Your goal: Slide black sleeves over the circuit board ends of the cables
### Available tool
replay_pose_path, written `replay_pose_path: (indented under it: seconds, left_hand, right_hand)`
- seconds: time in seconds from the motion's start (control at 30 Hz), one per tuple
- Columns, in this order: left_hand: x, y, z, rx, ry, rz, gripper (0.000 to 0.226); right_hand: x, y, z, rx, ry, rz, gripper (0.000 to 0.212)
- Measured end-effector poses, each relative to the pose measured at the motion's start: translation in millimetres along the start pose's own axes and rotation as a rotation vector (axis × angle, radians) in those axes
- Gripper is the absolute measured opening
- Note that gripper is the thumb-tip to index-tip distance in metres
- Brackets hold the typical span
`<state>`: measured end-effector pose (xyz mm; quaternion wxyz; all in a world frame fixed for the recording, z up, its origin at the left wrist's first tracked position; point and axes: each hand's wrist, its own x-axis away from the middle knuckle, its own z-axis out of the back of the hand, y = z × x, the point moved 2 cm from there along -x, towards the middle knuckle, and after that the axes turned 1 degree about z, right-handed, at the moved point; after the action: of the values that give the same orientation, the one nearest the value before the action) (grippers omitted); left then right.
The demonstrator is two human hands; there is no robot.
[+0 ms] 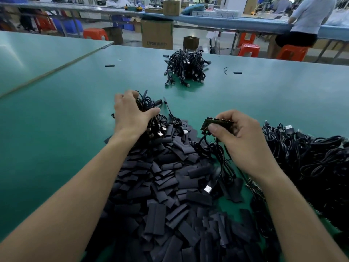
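Observation:
A large heap of flat black sleeves [170,195] covers the green table [56,110] in front of me. My left hand [130,112] grips a bundle of black cables [151,110] at the heap's far edge, their USB plugs [160,132] hanging out below my thumb. My right hand [238,135] pinches several bare circuit boards [213,123] between thumb and fingers, and their cables [217,154] trail down toward me. No sleeve is on these boards.
A pile of black cables [311,163] lies at my right. Another cable bundle [186,67] sits farther back in the middle of the table. Loose sleeves [109,65] lie apart. Beyond the table edge are boxes, red stools and a seated person [306,21].

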<state>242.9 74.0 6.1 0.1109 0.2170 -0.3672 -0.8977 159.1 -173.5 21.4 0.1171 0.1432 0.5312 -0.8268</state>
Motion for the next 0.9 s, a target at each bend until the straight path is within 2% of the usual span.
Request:
replay_pose_path:
  seconds: [0.07,0.1,0.2,0.3,0.37,0.43,0.53,0.9]
  left_hand:
    - [11.0,5.5,1.8,0.015,0.032,-0.088,0.048]
    - [17.3,8.9,1.5,0.095,-0.009,-0.145,0.035]
    - [44.4,23.9,3.0,0.445,-0.335,-0.251,0.021]
    - [65.6,37.6,4.2,0.619,-0.578,-0.348,0.019]
    - [73.4,43.8,1.4,0.686,-0.684,-0.342,0.019]
    - [76.7,47.1,-1.0,0.735,-0.713,-0.331,0.023]
    - [79.2,45.9,-1.8,0.815,-0.747,-0.297,0.022]
    - [77.2,35.8,-1.9,0.899,-0.787,-0.218,0.008]
  right_hand:
    - [-0.2,2.3,-0.3,-0.032,0.007,-0.023,0.01]
    - [-0.2,3.6,-0.6,-0.046,0.006,-0.025,0.01]
    - [0.8,6.1,-3.2,-0.116,-0.014,-0.045,0.014]
    - [2.0,3.6,-7.3,-0.191,-0.07,-0.054,0.014]
    - [3.0,1.3,-9.8,-0.224,-0.099,-0.033,0.016]
    - [4.1,-2.7,-10.7,-0.286,-0.108,-0.023,0.012]
    - [6.4,-3.7,-11.7,-0.364,-0.149,-0.039,0.027]
    - [8.0,-8.1,-14.8,-0.488,-0.242,-0.071,0.014]
